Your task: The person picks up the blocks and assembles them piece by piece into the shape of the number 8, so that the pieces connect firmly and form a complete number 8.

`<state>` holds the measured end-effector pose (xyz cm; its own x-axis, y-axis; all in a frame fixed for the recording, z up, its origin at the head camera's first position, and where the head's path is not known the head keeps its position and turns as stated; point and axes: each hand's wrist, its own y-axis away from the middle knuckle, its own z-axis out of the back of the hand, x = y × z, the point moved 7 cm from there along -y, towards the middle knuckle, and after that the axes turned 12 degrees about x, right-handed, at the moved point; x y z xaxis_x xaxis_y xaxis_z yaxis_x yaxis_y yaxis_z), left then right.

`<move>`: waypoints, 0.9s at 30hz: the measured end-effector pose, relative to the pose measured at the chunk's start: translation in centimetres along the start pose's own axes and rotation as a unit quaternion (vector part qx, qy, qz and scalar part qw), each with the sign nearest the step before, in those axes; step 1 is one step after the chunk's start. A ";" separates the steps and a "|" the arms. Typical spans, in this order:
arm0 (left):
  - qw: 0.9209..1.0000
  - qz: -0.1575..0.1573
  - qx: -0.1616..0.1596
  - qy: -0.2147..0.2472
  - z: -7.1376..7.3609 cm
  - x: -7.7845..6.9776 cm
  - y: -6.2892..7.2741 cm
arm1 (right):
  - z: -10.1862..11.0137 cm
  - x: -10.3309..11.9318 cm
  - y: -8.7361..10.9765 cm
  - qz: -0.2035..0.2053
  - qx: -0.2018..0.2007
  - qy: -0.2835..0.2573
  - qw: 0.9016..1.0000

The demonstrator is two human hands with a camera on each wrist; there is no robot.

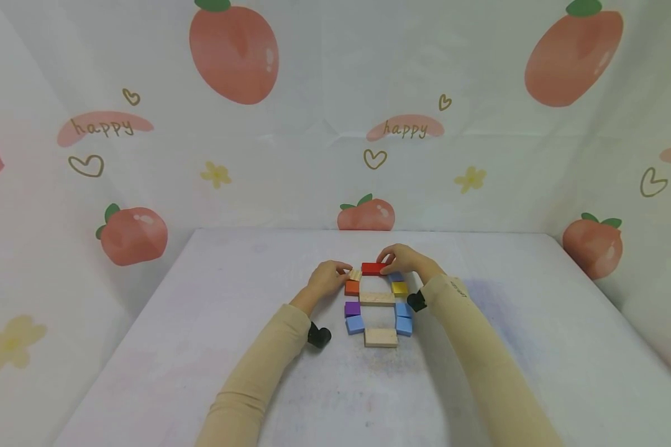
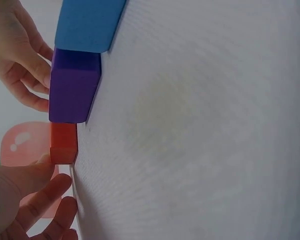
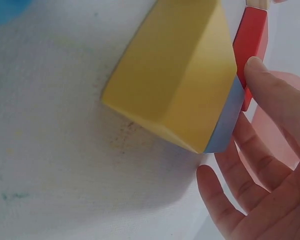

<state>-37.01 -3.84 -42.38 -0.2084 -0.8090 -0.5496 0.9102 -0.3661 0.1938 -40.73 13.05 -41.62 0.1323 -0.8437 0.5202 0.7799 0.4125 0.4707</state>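
Colored and plain wooden blocks form a two-ring outline on the table in the head view. My left hand (image 1: 327, 277) is at its far left corner, thumb and index finger pinching a small plain wooden block (image 1: 355, 275). Just nearer lie an orange block (image 1: 352, 288) and a purple block (image 1: 352, 308). Across from it, my right hand (image 1: 404, 258) grips the right end of a long red block (image 1: 373, 269); the thumb (image 3: 265, 82) lies on its near side. Beside that hand are a blue block (image 3: 225, 120) and a yellow block (image 3: 175, 75).
A long plain block (image 1: 377, 299) crosses the outline's middle, and another plain block (image 1: 381, 338) closes the near end. Blue blocks (image 1: 404, 326) line the near right side, with one blue block (image 1: 355, 325) at near left. A fruit-patterned cloth (image 1: 313, 167) hangs behind the table.
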 end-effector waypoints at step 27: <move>0.999 -0.027 -0.012 0.036 2.2 0.3 1.1 | 2.5 1.2 3.5 0.112 -0.059 0.041 0.991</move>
